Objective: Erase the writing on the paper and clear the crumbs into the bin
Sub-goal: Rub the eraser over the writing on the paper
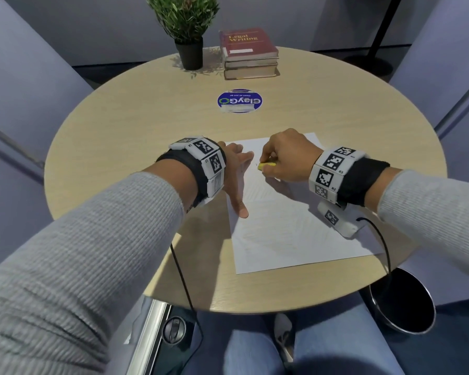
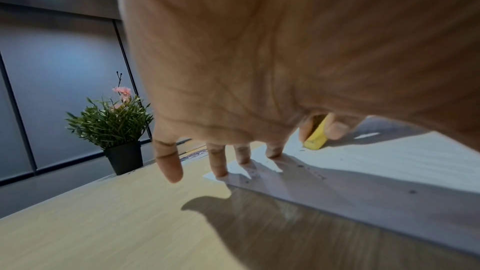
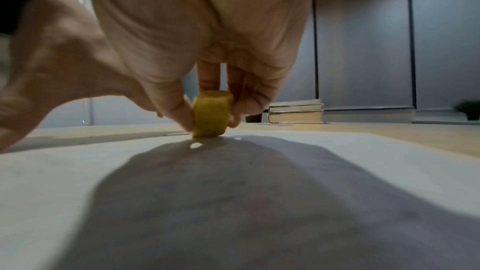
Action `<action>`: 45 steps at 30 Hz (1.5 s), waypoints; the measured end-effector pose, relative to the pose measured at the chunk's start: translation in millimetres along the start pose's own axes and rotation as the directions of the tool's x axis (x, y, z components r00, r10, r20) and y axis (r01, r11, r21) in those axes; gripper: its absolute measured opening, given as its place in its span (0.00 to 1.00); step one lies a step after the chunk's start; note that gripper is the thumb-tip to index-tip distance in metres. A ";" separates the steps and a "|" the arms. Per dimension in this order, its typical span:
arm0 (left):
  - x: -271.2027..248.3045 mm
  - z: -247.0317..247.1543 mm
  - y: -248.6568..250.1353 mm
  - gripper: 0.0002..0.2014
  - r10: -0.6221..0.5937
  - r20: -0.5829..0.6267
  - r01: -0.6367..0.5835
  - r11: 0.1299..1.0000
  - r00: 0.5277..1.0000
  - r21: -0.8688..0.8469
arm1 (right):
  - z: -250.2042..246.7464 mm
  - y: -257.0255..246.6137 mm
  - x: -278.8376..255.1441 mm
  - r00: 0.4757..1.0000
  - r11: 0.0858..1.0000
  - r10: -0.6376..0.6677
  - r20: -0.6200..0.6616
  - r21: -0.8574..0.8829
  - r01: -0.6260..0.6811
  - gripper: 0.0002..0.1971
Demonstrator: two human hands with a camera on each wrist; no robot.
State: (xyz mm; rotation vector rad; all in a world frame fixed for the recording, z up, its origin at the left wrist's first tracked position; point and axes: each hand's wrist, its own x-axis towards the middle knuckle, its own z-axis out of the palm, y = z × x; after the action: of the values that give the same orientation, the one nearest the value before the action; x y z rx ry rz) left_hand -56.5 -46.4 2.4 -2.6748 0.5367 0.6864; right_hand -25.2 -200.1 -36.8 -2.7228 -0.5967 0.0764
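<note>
1. right hand (image 1: 287, 155) arches over the upper part of the paper (image 1: 295, 239), knuckles up, wrist raised off the sheet; thumb and fingers curl in and pinch the yellow eraser (image 1: 266, 165), whose lower end touches the paper.
2. seen from the right wrist, the eraser (image 3: 211, 115) stands nearly upright on the sheet, thumb on its left side and fingertips (image 3: 249, 104) on its right.
3. left hand (image 1: 236, 177) lies just left of the eraser with fingers straight and spread wide; thumb reaches down along the paper's left edge.
4. from the left wrist, three fingertips (image 2: 219, 168) press the far corner of the paper (image 2: 363, 171) and the little finger hangs above the table (image 2: 103, 223); dark crumbs (image 2: 301, 166) speckle the sheet near them.
5. paper lies on the round table (image 1: 119, 131) in front of the person; the bin (image 1: 417, 320) stands on the floor beside the table's near right edge.
6. potted plant (image 1: 187, 31), stack of books (image 1: 249, 54) and a round blue sticker (image 1: 240, 101) sit at the far side.
</note>
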 end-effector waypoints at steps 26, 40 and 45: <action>2.3 2.2 -1.3 0.60 0.010 -0.014 -0.010 1.000 1.000 0.006 | 0.0 -0.6 1.5 0.992 0.993 -0.113 0.051 -0.033 0.115 0.11; 4.0 7.6 -1.3 0.63 0.025 -0.077 -0.023 0.999 0.997 0.032 | -0.6 -7.8 -14.9 0.960 0.966 -0.257 0.109 0.063 0.251 0.11; 7.4 8.8 -6.0 0.63 0.006 -0.046 -0.006 1.000 0.999 0.016 | 9.5 -20.0 -23.3 0.903 0.919 -0.394 0.172 0.091 0.383 0.09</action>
State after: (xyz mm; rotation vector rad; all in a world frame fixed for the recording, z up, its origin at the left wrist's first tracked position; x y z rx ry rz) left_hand -51.3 -39.7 -7.4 -2.6810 0.5600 0.6206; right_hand -55.6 -189.7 -39.2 -2.5046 -1.1638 0.2466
